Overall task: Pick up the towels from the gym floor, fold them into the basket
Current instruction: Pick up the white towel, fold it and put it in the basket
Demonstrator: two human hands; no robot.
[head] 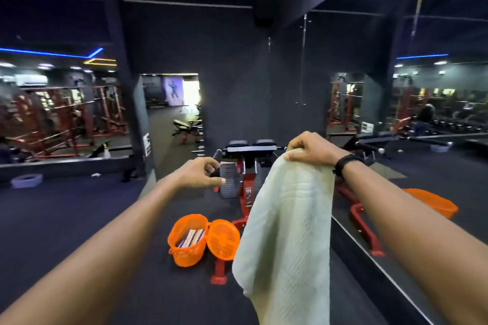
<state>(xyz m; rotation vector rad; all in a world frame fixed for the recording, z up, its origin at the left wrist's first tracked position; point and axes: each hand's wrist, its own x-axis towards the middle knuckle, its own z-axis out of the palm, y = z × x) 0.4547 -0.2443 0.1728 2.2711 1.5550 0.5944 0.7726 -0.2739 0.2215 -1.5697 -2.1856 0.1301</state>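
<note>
Pale towel (286, 224) hangs pinched in right hand (311, 149)

The basket (188, 240) stands on the floor (66, 219), its lid (223, 239) open to its right. A folded towel (191, 237) lies in the basket. Behind the basket stands a gym machine (245, 174); one foot of the machine is just before the lid. Right of the basket hangs a towel (286, 232), held at its top by the right hand (310, 149). The left hand (200, 173) is above the basket, apart from this towel. A mirror (396, 171) is far right of the basket.
</note>
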